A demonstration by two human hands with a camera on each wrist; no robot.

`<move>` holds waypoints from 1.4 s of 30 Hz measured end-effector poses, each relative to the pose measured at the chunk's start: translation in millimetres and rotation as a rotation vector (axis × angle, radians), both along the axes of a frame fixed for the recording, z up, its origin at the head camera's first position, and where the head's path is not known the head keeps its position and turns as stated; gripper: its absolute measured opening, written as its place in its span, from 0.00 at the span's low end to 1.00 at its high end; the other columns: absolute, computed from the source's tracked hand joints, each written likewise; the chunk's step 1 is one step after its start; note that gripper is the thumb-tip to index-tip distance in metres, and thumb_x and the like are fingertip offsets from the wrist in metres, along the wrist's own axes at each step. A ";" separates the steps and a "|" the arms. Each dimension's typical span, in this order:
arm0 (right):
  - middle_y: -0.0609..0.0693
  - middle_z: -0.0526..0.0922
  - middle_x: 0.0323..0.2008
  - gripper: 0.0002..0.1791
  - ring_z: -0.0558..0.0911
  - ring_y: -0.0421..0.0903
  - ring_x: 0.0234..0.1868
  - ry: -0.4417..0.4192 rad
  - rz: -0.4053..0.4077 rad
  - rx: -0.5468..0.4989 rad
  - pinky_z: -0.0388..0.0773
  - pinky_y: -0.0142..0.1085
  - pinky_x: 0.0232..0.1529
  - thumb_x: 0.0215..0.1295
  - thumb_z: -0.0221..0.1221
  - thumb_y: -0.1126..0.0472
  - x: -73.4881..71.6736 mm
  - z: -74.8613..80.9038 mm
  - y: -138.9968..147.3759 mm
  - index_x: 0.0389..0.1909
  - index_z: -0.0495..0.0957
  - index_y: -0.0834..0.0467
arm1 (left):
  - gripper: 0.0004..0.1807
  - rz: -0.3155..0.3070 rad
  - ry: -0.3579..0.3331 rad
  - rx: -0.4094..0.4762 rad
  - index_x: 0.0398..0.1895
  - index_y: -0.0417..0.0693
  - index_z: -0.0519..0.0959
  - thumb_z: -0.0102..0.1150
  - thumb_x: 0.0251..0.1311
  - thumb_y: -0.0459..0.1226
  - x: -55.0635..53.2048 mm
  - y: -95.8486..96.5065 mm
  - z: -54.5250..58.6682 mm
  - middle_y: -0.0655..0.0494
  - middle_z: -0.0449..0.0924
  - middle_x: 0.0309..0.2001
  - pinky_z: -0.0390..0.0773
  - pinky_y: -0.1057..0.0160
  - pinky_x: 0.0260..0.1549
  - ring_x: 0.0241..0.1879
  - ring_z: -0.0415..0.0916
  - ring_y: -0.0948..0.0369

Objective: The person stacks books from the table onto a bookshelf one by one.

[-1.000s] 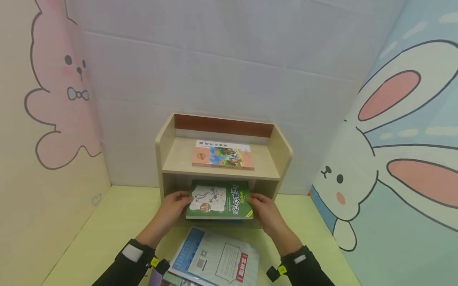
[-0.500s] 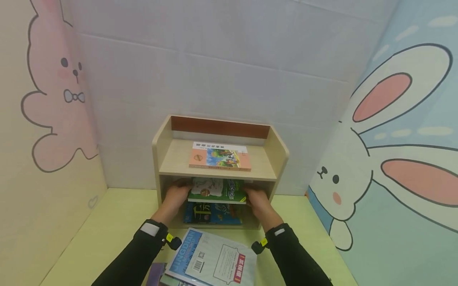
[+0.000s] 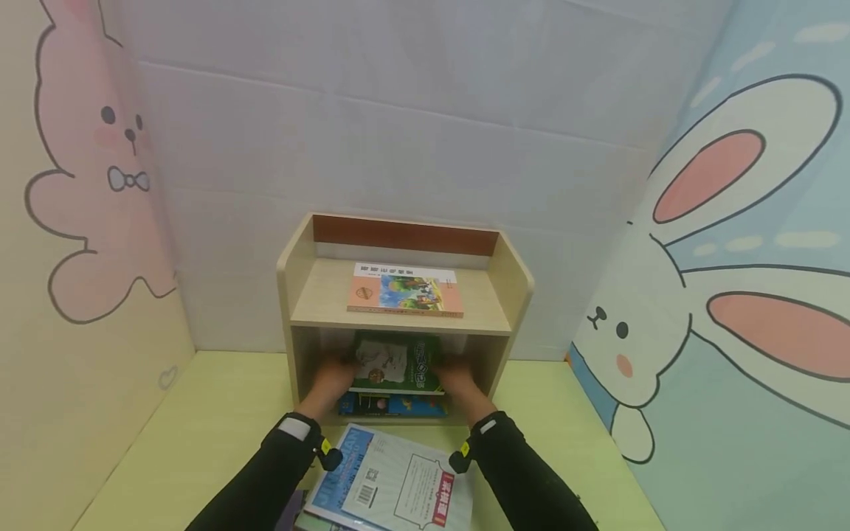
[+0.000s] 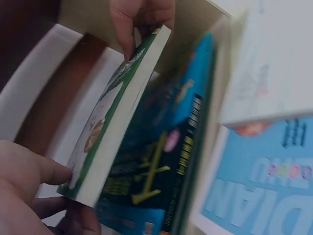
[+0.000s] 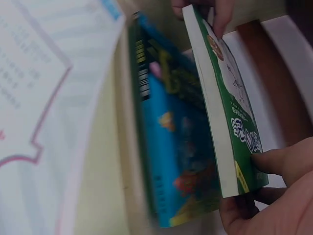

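A green book [image 3: 398, 361] with a white picture on its cover is held inside the lower compartment of a small wooden shelf [image 3: 401, 324]. My left hand [image 3: 333, 380] grips its left edge, thumb on the cover and fingers beneath, as the left wrist view shows. The opposite edge is pinched the same way by my right hand [image 3: 458, 380]. Below the green book lies a blue book [image 3: 398, 405] on the compartment floor. In both wrist views a gap shows between the green book and the blue book [image 5: 181, 132].
An orange and white book [image 3: 405, 290] lies on the upper shelf board. In front of the shelf, a pile of books topped by a blue and white one [image 3: 398, 479] rests on the yellow-green table [image 3: 226, 428]. Side walls and the shelf's upper board bound the compartment.
Both hands have carried the green book from the shelf's front deeper into the lower compartment, then lower towards the blue book. The head view has shifted slightly.
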State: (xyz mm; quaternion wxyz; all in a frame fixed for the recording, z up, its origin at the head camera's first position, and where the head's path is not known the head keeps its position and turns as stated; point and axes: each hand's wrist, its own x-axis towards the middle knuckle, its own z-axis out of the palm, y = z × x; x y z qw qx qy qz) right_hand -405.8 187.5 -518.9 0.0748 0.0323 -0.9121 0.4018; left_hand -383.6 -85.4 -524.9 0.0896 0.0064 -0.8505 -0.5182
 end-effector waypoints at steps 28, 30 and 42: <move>0.77 0.79 0.61 0.27 0.77 0.74 0.64 0.051 -0.118 0.108 0.76 0.66 0.66 0.73 0.68 0.61 -0.5 -50.3 -15.6 0.65 0.77 0.75 | 0.16 -0.027 -0.046 -0.222 0.53 0.27 0.81 0.57 0.70 0.32 3.1 8.2 -18.8 0.45 0.78 0.36 0.71 0.57 0.28 0.34 0.73 0.50; 0.77 0.78 0.61 0.27 0.77 0.74 0.64 0.042 -0.106 0.099 0.76 0.66 0.65 0.74 0.67 0.61 4.4 -46.1 -16.0 0.65 0.77 0.75 | 0.16 -0.030 -0.048 -0.244 0.54 0.28 0.81 0.57 0.72 0.33 -1.1 7.7 -25.5 0.44 0.79 0.38 0.72 0.57 0.28 0.35 0.73 0.50; 0.76 0.80 0.59 0.34 0.82 0.72 0.59 0.088 0.007 0.106 0.81 0.66 0.60 0.76 0.66 0.54 57.1 -36.7 1.6 0.70 0.73 0.75 | 0.29 -0.064 0.013 -0.251 0.67 0.27 0.77 0.66 0.71 0.40 35.7 3.4 -23.7 0.28 0.82 0.58 0.83 0.34 0.52 0.56 0.82 0.34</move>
